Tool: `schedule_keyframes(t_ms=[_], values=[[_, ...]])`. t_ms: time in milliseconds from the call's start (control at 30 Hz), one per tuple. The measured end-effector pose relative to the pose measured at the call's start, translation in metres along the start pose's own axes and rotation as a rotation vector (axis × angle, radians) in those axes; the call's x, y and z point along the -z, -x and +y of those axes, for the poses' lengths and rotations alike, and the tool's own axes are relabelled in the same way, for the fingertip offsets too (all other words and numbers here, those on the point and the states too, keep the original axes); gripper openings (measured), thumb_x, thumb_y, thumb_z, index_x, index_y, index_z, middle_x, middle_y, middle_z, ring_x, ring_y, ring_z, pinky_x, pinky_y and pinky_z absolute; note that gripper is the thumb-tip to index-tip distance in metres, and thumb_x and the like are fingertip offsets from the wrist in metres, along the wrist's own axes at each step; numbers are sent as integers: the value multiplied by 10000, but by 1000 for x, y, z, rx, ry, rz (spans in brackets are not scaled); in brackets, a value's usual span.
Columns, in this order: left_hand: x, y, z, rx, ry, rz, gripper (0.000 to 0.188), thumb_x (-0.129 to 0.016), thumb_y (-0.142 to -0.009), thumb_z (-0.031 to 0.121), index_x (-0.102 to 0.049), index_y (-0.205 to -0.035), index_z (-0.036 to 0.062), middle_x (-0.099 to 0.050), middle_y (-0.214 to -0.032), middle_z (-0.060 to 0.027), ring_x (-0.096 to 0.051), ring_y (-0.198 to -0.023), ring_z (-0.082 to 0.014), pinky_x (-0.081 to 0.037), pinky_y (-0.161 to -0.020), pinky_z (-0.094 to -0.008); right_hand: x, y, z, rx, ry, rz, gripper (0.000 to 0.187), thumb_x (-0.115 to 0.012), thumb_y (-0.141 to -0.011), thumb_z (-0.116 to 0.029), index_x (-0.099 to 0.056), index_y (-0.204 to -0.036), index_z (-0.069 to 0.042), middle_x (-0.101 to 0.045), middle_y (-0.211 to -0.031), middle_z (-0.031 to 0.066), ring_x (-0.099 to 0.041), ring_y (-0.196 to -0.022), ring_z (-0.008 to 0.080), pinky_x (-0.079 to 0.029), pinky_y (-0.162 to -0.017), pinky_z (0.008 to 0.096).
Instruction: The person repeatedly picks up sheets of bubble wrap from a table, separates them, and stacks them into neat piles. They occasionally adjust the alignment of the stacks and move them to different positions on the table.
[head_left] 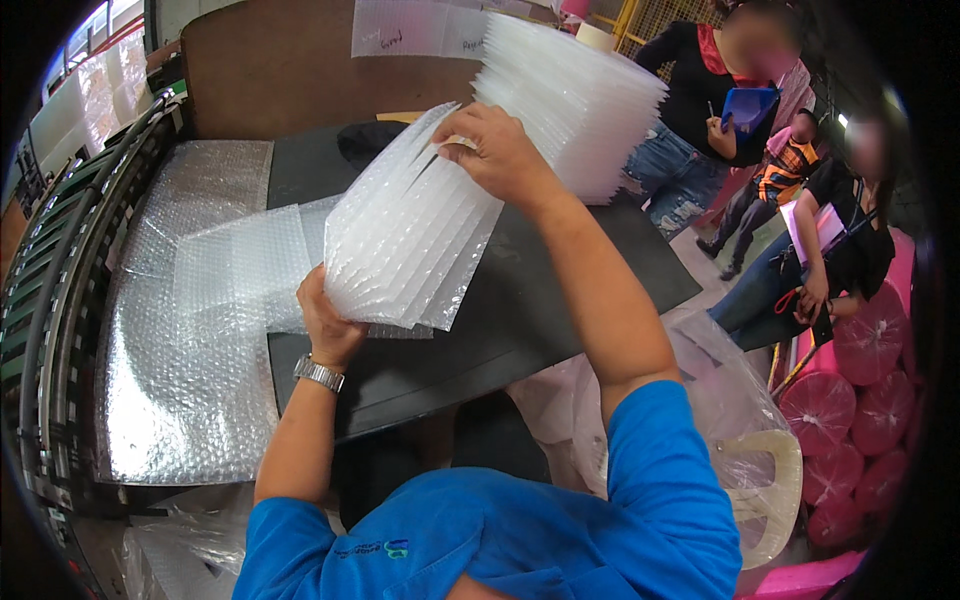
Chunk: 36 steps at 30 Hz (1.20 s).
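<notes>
A fanned stack of clear bubble-wrap bags (400, 240) is held up at a tilt over the black table. My left hand (330, 320), with a metal watch on the wrist, is closed around the stack's lower left corner. At the upper edge, my right hand (490, 150) has its thumb and fingers curled on the leaves, which stand apart from one another there. Flat on the table under and left of the stack lie more bubble-wrap pieces (240, 255).
A tall pile of bubble-wrap bags (580, 110) stands at the table's (530, 280) far side. Roller conveyor (60, 270) runs along the left, beside a bubble-wrap sheet (190, 400). Several people stand at right, near pink rolls (830, 410) and a pale plastic chair (780, 490).
</notes>
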<state>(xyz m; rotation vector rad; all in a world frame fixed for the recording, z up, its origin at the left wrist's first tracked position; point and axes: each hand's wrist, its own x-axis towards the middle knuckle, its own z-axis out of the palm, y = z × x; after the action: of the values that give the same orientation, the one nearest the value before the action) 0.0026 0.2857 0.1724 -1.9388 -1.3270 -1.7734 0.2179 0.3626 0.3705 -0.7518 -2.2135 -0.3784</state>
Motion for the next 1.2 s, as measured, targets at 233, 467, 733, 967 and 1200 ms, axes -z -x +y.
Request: schedule_keyframes(t_ms=[233,467,733,967,1200], values=[[-2,2,1,-4,37,5,717,-711,-567,154,-333,-1162,23,-455,-1080,-169,-429,-981,-330,-328,-855,-405,-2,2,11,-429,-620,85,124,-526,-805,-191,-530,-813,-68,-537,-756,50,-493,-720,180,-384,-701,283],[0,5,-1,-61,48,-25,709,-709,-560,142,-345,-1159,42,-461,-1083,-163,-433,-985,-326,-327,-850,-407,13,-16,19,-364,-467,-10,231,-537,-824,-245,-520,-858,-18,-520,-753,1,-467,-712,99,-380,-698,239],[-1,3,2,-42,61,-17,718,-717,-540,168,-361,-1151,43,-469,-1094,-157,-442,-984,-317,-328,-844,-405,-9,-26,29,-494,-556,-183,221,-552,-814,-236,-547,-863,-21,-557,-747,31,-509,-727,120,-395,-709,245],[2,-4,12,-55,42,-3,711,-713,-542,178,-366,-1144,29,-475,-1084,-149,-452,-974,-310,-328,-837,-398,12,-31,-1,-396,-545,-176,221,-531,-832,-243,-561,-805,-26,-556,-765,22,-517,-800,126,-392,-745,267],[0,-1,7,-42,58,5,731,-710,-545,188,-350,-1160,25,-470,-1090,-151,-443,-980,-317,-331,-838,-397,-19,-20,-12,-265,-606,-183,234,-521,-838,-251,-560,-768,-31,-551,-772,32,-522,-821,150,-396,-737,264]])
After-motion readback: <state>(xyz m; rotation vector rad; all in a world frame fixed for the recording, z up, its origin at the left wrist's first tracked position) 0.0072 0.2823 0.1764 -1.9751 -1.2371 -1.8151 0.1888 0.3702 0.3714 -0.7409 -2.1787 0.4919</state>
